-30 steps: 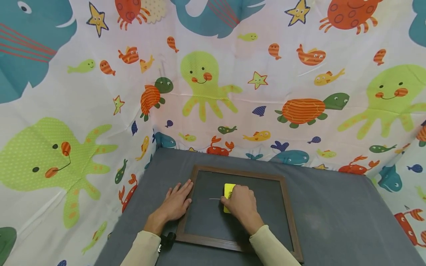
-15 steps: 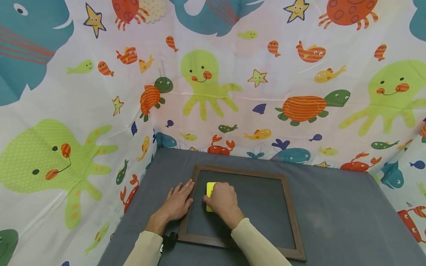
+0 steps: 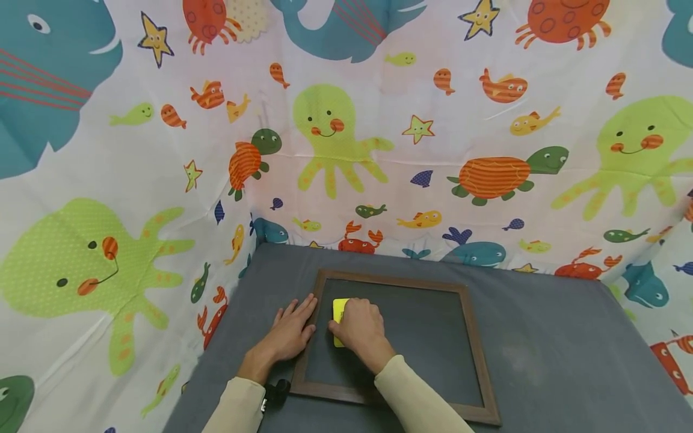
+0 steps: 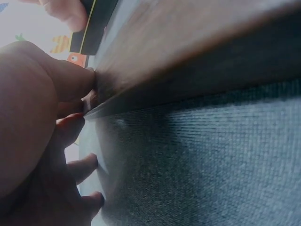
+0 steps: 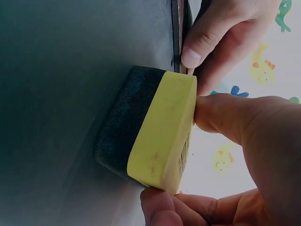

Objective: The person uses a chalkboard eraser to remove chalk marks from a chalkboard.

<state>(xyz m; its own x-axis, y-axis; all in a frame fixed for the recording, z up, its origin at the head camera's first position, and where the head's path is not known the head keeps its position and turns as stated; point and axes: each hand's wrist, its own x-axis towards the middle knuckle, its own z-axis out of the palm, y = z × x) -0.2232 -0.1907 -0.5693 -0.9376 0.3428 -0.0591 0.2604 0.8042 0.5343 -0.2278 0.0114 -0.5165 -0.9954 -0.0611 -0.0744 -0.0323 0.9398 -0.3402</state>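
Observation:
A small framed chalkboard [image 3: 419,331] with a brown wooden border lies flat on the grey cloth. My right hand [image 3: 364,329] grips a yellow chalkboard eraser [image 3: 338,310] near the board's left side. In the right wrist view, thumb and fingers hold the eraser's yellow back [image 5: 162,136] at opposite ends, and its dark felt [image 5: 127,117] faces the slate. My left hand [image 3: 287,334] rests at the left border, fingers fairly straight and spread. In the left wrist view, its thumb [image 4: 75,82] touches the wooden frame [image 4: 155,52], while other fingers lie over the cloth beside it.
Grey cloth [image 3: 547,355] covers the table around the board. A white curtain [image 3: 379,180] printed with sea animals stands behind and along both sides. A dark strap device [image 3: 277,392] sits at the left wrist, close to the board's lower left corner.
The right hand has slid the eraser leftward across the board, mostly in the first half second. A thin white line seen left of the eraser is no longer visible. The left hand stays put.

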